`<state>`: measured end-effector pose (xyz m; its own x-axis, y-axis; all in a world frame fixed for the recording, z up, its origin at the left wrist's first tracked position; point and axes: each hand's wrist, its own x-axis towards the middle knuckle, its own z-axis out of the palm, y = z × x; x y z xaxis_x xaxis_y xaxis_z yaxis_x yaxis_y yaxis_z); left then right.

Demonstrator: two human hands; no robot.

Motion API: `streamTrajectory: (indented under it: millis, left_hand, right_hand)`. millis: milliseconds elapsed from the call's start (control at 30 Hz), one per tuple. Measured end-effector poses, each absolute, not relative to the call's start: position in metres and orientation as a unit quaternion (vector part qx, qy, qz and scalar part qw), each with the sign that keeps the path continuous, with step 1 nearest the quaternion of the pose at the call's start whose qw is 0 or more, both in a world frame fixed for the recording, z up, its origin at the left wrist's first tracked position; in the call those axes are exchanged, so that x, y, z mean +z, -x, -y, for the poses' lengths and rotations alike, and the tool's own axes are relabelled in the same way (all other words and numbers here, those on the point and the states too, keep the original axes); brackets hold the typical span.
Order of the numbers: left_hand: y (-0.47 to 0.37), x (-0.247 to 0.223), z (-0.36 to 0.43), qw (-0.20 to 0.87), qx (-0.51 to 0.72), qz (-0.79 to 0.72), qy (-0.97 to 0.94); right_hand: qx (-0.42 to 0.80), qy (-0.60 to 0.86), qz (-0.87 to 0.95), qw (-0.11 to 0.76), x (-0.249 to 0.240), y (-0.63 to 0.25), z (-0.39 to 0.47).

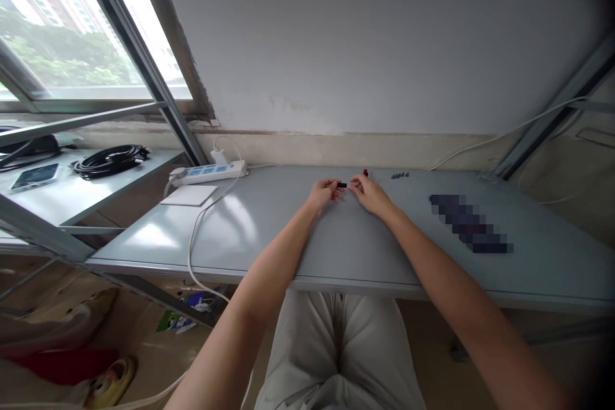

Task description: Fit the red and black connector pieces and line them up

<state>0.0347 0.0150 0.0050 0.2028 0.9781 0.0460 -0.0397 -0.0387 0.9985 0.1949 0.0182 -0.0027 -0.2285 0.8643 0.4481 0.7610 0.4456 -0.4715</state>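
Observation:
Above the desk's middle, my left hand (323, 195) pinches a small black stick-like piece (341, 185) that points toward my right hand. My right hand (369, 193) is closed, its thumb and fingertips pressed together close to the piece's far end. What those fingertips hold, if anything, is too small to name. A small red and black object (366, 172) shows just behind the right hand; I cannot tell whether it is held or lies on the desk. Several tiny dark pieces (400, 175) lie in a row to the right, near the wall.
The grey desk (355, 250) carries a white power strip (216, 171), a white flat square (189, 196) and a white cable (192, 243) at left. A blurred-out dark item (468, 224) lies at right. Coiled black cable (113, 160) and a phone (36, 176) rest on the left shelf.

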Motion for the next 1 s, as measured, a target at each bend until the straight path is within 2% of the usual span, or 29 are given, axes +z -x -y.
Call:
streamTrajectory:
  millis: [167,333,467,767,867,1000]
  left_hand:
    - [-0.035,0.003,-0.018,0.544,0.468,-0.438,-0.541]
    - [-0.036,0.002,-0.018,0.536,0.480,-0.452,-0.528]
    - [-0.038,0.002,-0.015,0.534,0.478,-0.446,-0.537]
    - [-0.041,0.002,-0.016,0.503,0.485,-0.426,-0.575]
    - [-0.039,0.001,-0.018,0.451,0.488,-0.461,-0.589]
    - [-0.045,-0.003,-0.018,0.271,0.423,-0.527,-0.685]
  right_hand:
    - [0.000,0.516,0.809,0.283,0.003,-0.197,-0.014]
    - [-0.099,0.580,0.783,0.200,0.010,-0.199,-0.009]
    - [-0.087,0.612,0.772,0.149,0.015,-0.196,-0.006]
    - [-0.057,0.650,0.748,0.119,0.018,-0.201,-0.006]
    - [-0.009,0.691,0.714,0.115,0.014,-0.216,-0.014]
    - [0.073,0.707,0.681,0.177,0.005,-0.230,-0.023]
